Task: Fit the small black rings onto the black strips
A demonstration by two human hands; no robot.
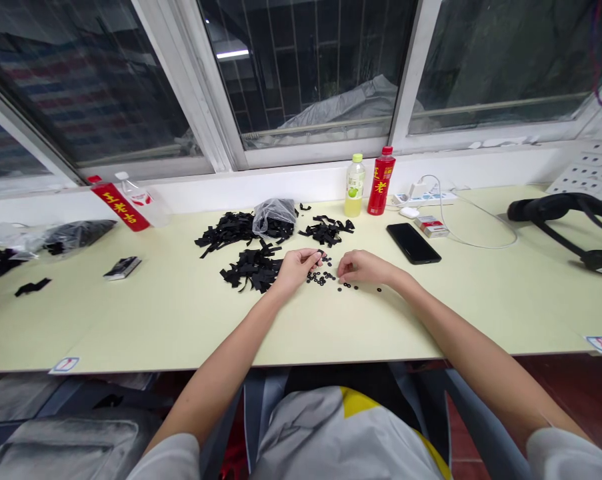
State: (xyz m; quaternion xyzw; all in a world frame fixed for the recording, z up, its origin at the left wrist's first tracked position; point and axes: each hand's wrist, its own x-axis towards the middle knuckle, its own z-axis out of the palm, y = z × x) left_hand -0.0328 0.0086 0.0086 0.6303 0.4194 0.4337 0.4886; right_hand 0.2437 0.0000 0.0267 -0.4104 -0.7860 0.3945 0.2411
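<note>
Head view looks down on small black rings (pixel 318 277) scattered near the middle of a pale yellow counter (pixel 181 327), thickest between the two hands and thinning out to the right. The left hand (pixel 297 270) is nearer the thick cluster, lying just to its left, with thumb and fingers pinched on a small black piece (pixel 321 254), too small to make out clearly. The right hand (pixel 363 267) lies on the cluster's right, fingers curled downward and drawn together; whether it holds anything cannot be told. Behind the hands, black strips (pixel 253 270) lie in three loose heaps, and a clear plastic bag (pixel 275 217) sits on the rear heap. Toward the far edge stand a green-capped bottle (pixel 355 187) and a red bottle (pixel 381 181), with a black phone (pixel 413 243) to their right.
</note>
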